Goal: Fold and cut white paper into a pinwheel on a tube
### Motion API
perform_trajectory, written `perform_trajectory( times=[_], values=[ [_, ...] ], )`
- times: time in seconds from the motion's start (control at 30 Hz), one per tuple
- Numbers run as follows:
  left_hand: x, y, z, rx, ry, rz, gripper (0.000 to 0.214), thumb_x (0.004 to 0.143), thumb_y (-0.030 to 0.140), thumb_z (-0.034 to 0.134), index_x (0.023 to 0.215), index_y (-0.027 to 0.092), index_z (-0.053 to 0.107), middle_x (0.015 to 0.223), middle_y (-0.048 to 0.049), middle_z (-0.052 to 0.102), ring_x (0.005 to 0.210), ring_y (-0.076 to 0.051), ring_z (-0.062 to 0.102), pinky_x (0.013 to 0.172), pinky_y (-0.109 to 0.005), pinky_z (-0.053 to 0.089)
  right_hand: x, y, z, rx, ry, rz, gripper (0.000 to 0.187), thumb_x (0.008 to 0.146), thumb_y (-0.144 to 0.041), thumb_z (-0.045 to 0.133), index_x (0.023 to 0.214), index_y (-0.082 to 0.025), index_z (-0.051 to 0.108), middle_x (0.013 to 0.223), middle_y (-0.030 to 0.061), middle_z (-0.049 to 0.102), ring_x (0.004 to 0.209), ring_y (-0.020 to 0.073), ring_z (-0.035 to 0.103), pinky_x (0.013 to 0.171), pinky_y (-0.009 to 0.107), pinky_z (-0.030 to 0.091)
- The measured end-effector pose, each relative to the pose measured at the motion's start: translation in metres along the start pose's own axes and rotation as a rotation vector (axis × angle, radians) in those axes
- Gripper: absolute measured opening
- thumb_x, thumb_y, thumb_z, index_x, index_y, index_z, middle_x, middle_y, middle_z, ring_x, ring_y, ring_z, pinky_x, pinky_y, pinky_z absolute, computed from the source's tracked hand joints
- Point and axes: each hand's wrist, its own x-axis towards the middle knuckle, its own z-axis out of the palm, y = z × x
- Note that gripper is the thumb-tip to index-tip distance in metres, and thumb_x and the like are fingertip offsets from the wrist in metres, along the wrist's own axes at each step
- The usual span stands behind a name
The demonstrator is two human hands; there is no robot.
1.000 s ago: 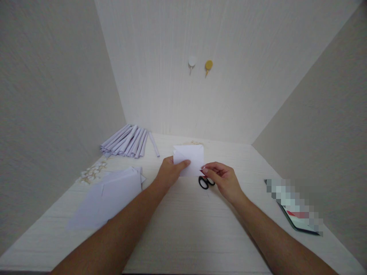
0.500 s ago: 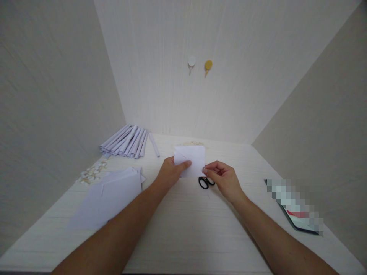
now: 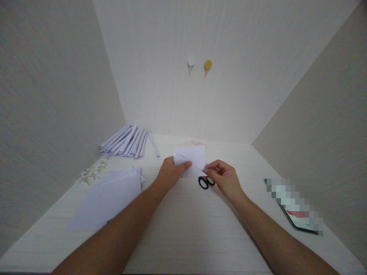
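Note:
My left hand (image 3: 169, 174) pinches the left side of a folded white paper (image 3: 192, 159), thumb on top, held a little above the desk. Its lower right edge is pinched between the fingertips of my right hand (image 3: 224, 178). A diagonal crease shows across the sheet. Black-handled scissors (image 3: 205, 182) lie on the desk right under the paper, between my two hands, with their blades hidden.
A bundle of rolled white paper tubes (image 3: 126, 141) lies at the back left. Flat white sheets (image 3: 110, 193) are stacked at the left, with small pale scraps (image 3: 92, 172) behind them. A phone-like device (image 3: 295, 210) rests at the right. Two wall hooks (image 3: 200, 65) hang ahead.
My right hand has slid slightly up along the paper's right edge and the diagonal crease has become sharper. Both hands keep their grip; nothing else has moved.

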Motion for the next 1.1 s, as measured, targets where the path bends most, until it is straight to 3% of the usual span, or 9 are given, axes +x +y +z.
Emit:
perform_trajectory(
  times=[0.87, 1.1],
  values=[
    [0.0026, -0.0027, -0.001, 0.006, 0.015, 0.015, 0.03, 0.064, 0.033, 0.082, 0.085, 0.012, 0.076, 0.087, -0.01, 0.078, 0.073, -0.021, 0.069, 0.068, -0.032, 0.052, 0.0004, -0.0042, 0.0013, 0.072, 0.012, -0.006, 0.03, 0.058, -0.032, 0.09, 0.073, -0.021, 0.067, 0.062, -0.0015, 0.07, 0.055, 0.0132, 0.062, 0.056, 0.026, 0.052],
    [0.0049, -0.0024, -0.0021, -0.044, 0.047, 0.02, 0.031, 0.064, 0.034, 0.081, 0.086, 0.013, 0.075, 0.08, -0.0063, 0.075, 0.067, -0.018, 0.065, 0.064, -0.03, 0.051, 0.0002, 0.0003, 0.0004, 0.032, -0.057, 0.037, 0.027, 0.061, -0.029, 0.086, 0.076, -0.02, 0.065, 0.062, -0.002, 0.069, 0.058, 0.0143, 0.064, 0.058, 0.027, 0.051]
  ],
)
